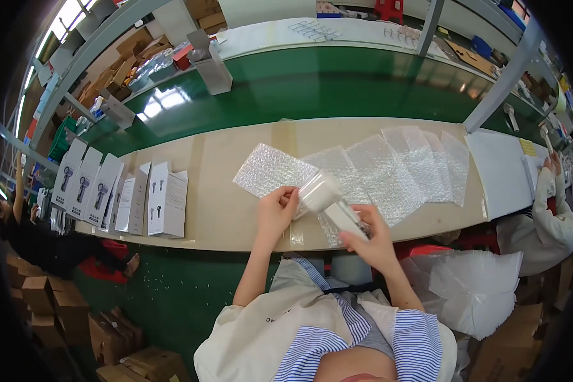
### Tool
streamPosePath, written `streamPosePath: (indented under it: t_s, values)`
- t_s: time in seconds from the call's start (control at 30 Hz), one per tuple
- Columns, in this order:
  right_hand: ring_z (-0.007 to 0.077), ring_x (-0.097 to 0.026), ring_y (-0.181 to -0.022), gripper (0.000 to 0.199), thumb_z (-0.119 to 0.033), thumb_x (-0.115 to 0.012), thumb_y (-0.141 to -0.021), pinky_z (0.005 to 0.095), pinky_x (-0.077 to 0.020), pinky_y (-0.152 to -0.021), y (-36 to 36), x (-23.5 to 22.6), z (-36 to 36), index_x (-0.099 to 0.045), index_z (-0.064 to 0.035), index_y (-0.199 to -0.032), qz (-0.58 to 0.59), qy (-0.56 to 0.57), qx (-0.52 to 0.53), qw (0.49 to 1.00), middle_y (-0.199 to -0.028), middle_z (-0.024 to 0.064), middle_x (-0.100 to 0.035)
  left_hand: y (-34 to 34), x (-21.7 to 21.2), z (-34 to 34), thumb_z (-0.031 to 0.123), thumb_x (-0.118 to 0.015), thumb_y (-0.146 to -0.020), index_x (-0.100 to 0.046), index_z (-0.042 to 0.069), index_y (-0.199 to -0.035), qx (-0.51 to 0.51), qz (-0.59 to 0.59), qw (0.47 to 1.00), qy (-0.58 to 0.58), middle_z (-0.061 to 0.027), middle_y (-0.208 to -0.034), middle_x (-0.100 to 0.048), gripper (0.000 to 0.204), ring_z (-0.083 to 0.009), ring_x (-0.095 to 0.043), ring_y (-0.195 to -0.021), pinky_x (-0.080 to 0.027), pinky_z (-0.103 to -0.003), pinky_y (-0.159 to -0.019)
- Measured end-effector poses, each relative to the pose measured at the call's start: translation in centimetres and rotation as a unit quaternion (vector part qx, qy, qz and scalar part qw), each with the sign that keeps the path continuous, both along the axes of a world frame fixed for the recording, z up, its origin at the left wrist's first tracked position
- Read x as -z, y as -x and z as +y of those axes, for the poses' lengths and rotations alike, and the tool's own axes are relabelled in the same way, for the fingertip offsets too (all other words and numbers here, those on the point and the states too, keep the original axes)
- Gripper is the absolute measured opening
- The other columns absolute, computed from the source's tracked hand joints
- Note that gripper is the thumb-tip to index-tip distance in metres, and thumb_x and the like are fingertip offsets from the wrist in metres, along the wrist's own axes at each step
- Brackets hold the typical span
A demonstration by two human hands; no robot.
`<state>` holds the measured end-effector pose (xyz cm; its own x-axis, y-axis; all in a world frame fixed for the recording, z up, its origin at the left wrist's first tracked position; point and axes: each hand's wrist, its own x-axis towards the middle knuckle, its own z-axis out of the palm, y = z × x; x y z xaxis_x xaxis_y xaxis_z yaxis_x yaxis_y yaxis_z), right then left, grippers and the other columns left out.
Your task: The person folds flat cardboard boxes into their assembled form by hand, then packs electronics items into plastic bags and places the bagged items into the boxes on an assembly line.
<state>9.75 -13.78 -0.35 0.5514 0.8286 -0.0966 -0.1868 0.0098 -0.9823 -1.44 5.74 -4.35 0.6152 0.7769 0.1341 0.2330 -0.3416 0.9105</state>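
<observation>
Right fingers (365,211) grip white device (323,193); left fingers (289,192) perhaps touching.

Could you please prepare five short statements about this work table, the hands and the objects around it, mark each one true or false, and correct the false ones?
1. The right hand holds the white device. True.
2. Bubble-wrap pieces lie partly overlapping on the table. True.
3. The white boxes stand near the table's right end. False: they stand near its left end.
4. The left hand lies flat, far from the device. False: its fingers are bent close beside the device's rounded head; whether they grip anything is unclear.
5. The floor is green. True.
</observation>
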Motion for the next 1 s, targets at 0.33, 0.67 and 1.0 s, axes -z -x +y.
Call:
streamPosePath:
  t_s: [0.33, 0.67, 1.0]
  values:
    - [0.0293, -0.061, -0.080, 0.045, -0.011, -0.071, -0.076, 0.0338, -0.0480, -0.069, 1.5, 2.4, 1.1, -0.052, -0.0035, -0.116, -0.492, 0.093, 0.044, 0.864, -0.097, 0.0155, -0.059, -0.9, -1.2, -1.6, 0.012, -0.062, -0.085, -0.063, 0.003, -0.096, 0.012, -0.101, 0.987, -0.127, -0.0041, -0.075, -0.060, 0.014, -0.0111, -0.055, -0.064, -0.043, -0.026, -0.057]
    - [0.0158, -0.058, -0.071, 0.041, -0.008, -0.067, -0.081, 0.0253, -0.0421, -0.050, -1.3, 3.9, 0.7, -0.047, -0.0019, -0.117, -0.143, -0.080, 0.078, 0.983, -0.095, 0.0093, -0.059, -2.2, -2.8, -2.4, 0.000, -0.073, -0.065, -0.062, 0.006, -0.095, 0.034, -0.238, 0.949, -0.206, -0.0063, -0.096, -0.058, 0.032, -0.0218, -0.055, -0.086, -0.048, -0.032, -0.071]
    - [0.0147, -0.047, -0.047, 0.035, -0.024, -0.054, -0.088, 0.0234, -0.0339, -0.039, -0.1, 4.4, 0.1, -0.042, -0.0100, -0.117, 0.222, -0.079, 0.016, 0.972, -0.087, 0.0185, -0.059, -0.2, -0.8, -3.3, 0.005, -0.072, -0.070, -0.065, 0.003, -0.088, 0.094, -0.202, 0.867, -0.446, -0.0088, -0.089, -0.063, 0.018, -0.0249, -0.062, -0.080, -0.050, -0.033, -0.071]
